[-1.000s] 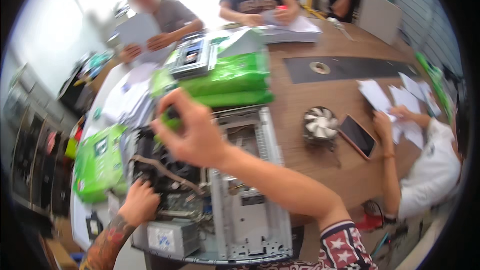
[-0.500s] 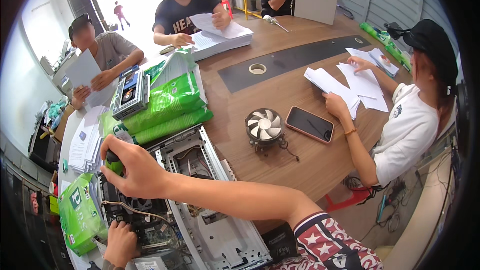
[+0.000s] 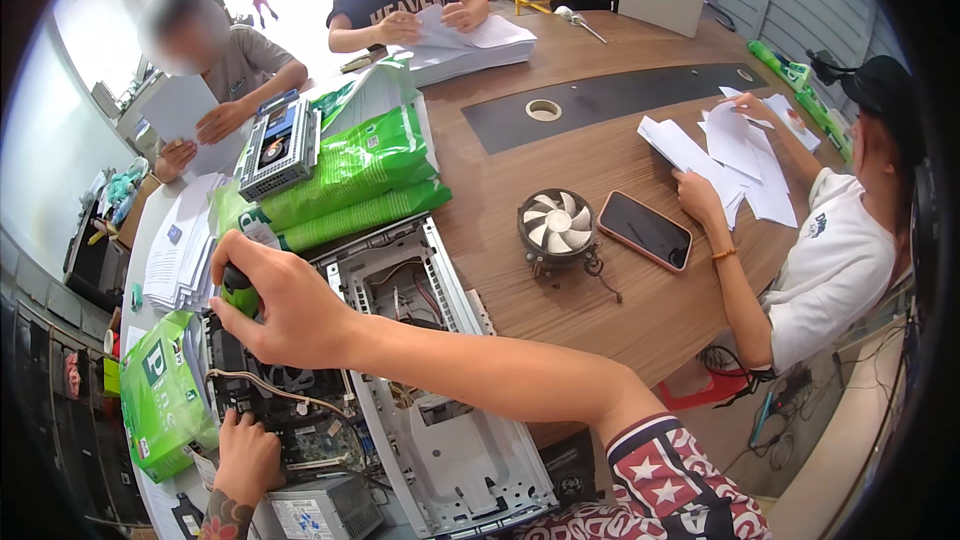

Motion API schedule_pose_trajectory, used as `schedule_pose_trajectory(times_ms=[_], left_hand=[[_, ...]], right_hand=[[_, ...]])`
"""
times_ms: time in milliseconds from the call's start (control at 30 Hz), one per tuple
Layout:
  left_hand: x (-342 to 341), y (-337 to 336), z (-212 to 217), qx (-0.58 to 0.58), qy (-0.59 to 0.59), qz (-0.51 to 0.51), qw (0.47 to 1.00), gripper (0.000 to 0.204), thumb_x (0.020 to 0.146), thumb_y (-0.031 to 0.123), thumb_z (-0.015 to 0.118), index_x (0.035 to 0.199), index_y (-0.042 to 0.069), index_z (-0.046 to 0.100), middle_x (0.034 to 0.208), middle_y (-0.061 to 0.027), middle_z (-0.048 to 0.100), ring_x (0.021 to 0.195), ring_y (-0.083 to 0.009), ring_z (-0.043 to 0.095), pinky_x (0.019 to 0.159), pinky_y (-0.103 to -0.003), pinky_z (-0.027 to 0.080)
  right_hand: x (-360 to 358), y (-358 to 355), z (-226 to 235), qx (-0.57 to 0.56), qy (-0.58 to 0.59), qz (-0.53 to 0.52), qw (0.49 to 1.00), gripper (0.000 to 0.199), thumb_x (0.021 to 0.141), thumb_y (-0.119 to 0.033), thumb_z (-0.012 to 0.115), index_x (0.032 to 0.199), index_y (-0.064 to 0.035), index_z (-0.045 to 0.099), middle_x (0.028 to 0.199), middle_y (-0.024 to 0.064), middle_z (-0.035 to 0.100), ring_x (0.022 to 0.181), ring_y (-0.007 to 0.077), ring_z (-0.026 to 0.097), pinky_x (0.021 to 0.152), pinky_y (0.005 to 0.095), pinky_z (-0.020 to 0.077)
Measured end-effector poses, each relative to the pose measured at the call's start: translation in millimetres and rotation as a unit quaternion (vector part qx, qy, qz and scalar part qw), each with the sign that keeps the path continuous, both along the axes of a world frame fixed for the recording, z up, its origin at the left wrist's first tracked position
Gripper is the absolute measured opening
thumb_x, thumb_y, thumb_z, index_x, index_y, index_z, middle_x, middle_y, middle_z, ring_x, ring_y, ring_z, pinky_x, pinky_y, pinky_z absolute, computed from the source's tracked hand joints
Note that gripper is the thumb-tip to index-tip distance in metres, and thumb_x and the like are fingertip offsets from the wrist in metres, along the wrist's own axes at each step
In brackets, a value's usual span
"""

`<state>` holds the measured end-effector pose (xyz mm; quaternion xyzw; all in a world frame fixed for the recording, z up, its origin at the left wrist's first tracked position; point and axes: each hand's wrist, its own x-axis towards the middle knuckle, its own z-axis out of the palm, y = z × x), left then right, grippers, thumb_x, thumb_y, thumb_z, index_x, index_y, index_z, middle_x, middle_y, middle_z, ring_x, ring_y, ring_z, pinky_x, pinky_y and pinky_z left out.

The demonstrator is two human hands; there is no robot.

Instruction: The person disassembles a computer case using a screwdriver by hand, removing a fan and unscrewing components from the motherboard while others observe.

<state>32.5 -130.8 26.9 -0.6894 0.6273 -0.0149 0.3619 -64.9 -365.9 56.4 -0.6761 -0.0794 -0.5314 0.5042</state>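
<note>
An opened desktop computer case (image 3: 465, 450) lies flat at the lower left, its inside facing up. My right hand (image 3: 290, 310) is wrapped round the green and black handle of a screwdriver (image 3: 240, 292), upright over the case's far left part; its shaft is hidden. The bare fingers of my left hand (image 3: 248, 455) rest, slightly apart, on the dark parts at the near left, beside the green circuit board (image 3: 325, 440). Close to that hand sits a metal power supply (image 3: 325, 510). A tan cable (image 3: 270, 385) runs across the inside.
Green paper packs (image 3: 345, 165) lie beyond the case, a metal drive cage (image 3: 275, 150) on top. Another green pack (image 3: 165, 395) stands left. A cooling fan (image 3: 556, 225) and a phone (image 3: 646, 230) lie right on the wooden table (image 3: 560, 350). Several people sit around, some handling papers.
The view has shifted, so more of the power supply and my left forearm shows. Both hands stay at the computer, the right still gripping the screwdriver. The person at right has lifted a sheet.
</note>
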Motion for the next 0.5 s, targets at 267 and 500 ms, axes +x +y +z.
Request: schedule_pose_trajectory(times_ms=[267,500], left_hand=[[9,10,-3,-0.001,0.003,-0.038,0.999,0.025,0.050,0.031,0.080,0.066,0.013,0.075,0.080,-0.0036,0.069,0.094,-0.0214,0.062,0.093,-0.038,0.040],[21,18,-13,-0.026,0.019,-0.055,0.998,0.019,0.053,0.028,0.077,0.065,0.013,0.074,0.078,-0.0035,0.066,0.091,-0.0212,0.062,0.090,-0.038,0.040]], right_hand=[[3,1,1,-0.007,-0.011,-0.009,1.000,0.026,0.086,-0.010,0.069,0.101,-0.0034,0.048,0.079,0.0138,0.055,0.067,0.0301,0.055,0.063,0.0388,0.0443],[2,1,2,0.008,-0.009,0.008,1.000,0.026,0.085,-0.008,0.069,0.100,-0.0032,0.048,0.078,0.0131,0.053,0.065,0.0284,0.052,0.062,0.0383,0.0433]])
